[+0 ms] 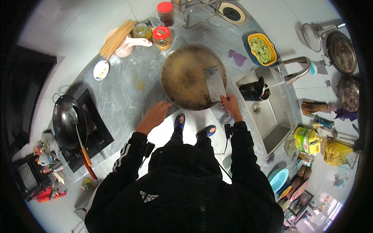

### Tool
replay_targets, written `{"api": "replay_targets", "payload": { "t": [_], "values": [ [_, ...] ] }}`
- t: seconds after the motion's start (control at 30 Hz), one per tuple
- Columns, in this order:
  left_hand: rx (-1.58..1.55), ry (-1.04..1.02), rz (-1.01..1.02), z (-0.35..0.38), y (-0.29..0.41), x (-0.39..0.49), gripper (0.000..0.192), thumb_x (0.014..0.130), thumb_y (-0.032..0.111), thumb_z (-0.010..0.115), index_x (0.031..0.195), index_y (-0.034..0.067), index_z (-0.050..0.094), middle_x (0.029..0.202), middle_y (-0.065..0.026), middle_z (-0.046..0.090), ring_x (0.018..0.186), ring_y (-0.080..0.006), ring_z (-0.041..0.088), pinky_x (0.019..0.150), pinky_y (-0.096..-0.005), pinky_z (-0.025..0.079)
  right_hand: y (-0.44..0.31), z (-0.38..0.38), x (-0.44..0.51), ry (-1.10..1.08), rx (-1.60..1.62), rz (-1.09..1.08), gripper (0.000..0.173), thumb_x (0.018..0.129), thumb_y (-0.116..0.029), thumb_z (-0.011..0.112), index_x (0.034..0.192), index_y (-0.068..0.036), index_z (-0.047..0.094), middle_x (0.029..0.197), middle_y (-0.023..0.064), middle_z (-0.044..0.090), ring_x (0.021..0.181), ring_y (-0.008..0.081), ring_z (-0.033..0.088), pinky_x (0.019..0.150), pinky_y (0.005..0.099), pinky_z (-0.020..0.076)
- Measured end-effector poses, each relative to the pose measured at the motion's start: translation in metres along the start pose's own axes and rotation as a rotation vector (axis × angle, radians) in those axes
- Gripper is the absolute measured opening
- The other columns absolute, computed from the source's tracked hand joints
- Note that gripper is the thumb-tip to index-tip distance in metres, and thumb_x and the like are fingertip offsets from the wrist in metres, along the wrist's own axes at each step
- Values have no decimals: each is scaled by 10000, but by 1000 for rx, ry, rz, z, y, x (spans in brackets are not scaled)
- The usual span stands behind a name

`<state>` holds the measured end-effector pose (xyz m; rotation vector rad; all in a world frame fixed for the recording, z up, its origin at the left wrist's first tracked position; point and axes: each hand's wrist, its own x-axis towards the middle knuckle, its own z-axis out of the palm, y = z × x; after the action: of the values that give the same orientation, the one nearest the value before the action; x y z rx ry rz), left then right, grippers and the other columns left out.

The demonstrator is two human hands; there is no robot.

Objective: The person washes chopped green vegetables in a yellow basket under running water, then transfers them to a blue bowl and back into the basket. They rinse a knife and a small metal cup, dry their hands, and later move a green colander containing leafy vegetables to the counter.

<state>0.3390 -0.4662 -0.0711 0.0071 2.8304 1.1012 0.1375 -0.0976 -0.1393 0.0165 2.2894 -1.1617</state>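
Note:
My right hand grips the handle end of a cleaver. Its broad steel blade lies over the right side of a round wooden chopping board. A few chopped green bits sit near the middle of the board. My left hand holds nothing, and its fingertips are at the board's lower left rim; whether they press on it is hard to see.
Right of the board is a steel sink with a black pot under the running faucet. A yellow basket holds chopped greens. At left, a wok with a ladle stands on the cooktop. Lidded jars stand behind.

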Motion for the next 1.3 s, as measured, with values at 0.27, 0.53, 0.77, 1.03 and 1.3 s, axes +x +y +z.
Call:
{"api": "replay_targets", "payload": {
  "t": [0.27,0.53,0.77,1.03,1.3],
  "values": [
    [124,228,126,31,-28,118,557,1002,222,466,1477,-12,295,1508,-233,306,1388,-395,316,1134,-468,302,17,37,-24,308,265,32,337,933,-308,640,836,-24,487,638,61,577,495,152,586,402,309,491],
    [231,274,73,55,-14,149,626,1013,290,426,1507,-27,209,1573,-241,174,1440,-412,215,1168,-479,219,-6,86,-30,381,70,-63,331,932,-312,640,863,-10,523,599,75,549,454,158,551,421,327,446],
    [111,332,68,82,-9,162,623,990,281,425,1480,-60,247,1573,-259,162,1440,-416,215,1174,-485,200,-72,205,-43,445,34,-301,340,916,-272,627,887,47,514,726,265,600,682,461,605,588,485,461],
    [353,209,163,94,50,154,623,975,271,446,1459,-82,278,1556,-277,202,1438,-425,219,1180,-493,175,-54,193,-80,248,443,-17,206,967,-211,549,954,-5,566,747,168,626,686,284,609,621,409,460],
    [-89,-225,745,242,309,69,662,961,273,470,1474,-90,261,1564,-288,181,1461,-417,180,1188,-501,151,48,46,-293,830,909,248,303,1022,-386,493,941,-95,510,667,-12,499,474,68,433,405,226,366]
  ]
}}
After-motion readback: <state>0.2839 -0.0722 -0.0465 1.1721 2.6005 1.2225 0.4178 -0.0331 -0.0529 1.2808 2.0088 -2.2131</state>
